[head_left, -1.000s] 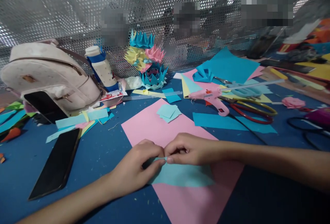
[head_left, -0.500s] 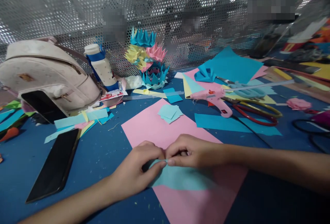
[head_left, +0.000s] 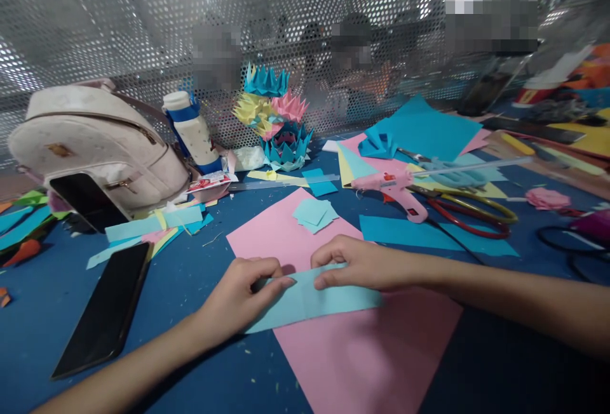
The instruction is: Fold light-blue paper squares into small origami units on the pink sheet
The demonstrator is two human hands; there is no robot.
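Observation:
A strip of light teal paper (head_left: pixel 317 303) is held between my two hands above a pink paper sheet (head_left: pixel 391 350). My left hand (head_left: pixel 250 290) pinches the strip's upper edge, thumb in front and fingers behind. Farther right along the same edge, my right hand (head_left: pixel 352 265) grips it in the same way, its thumb on the front face. A faint crease runs down the strip between the hands. Beyond them, a small stack of light teal paper pieces (head_left: pixel 314 214) lies on the pink sheet.
A pink glue gun (head_left: pixel 388 182), red-handled scissors (head_left: pixel 469 217) and a blue paper strip (head_left: pixel 438 234) lie to the right. Leftward are a black phone (head_left: pixel 102 312), paper scraps (head_left: pixel 155 223) and a pale backpack (head_left: pixel 95 141). Folded paper flowers (head_left: pixel 286 144) stand before a perforated metal screen (head_left: pixel 305 26).
My hands have moved apart along the strip's upper edge, the left one leftward and the right one slightly up. More of the strip's face now shows between them.

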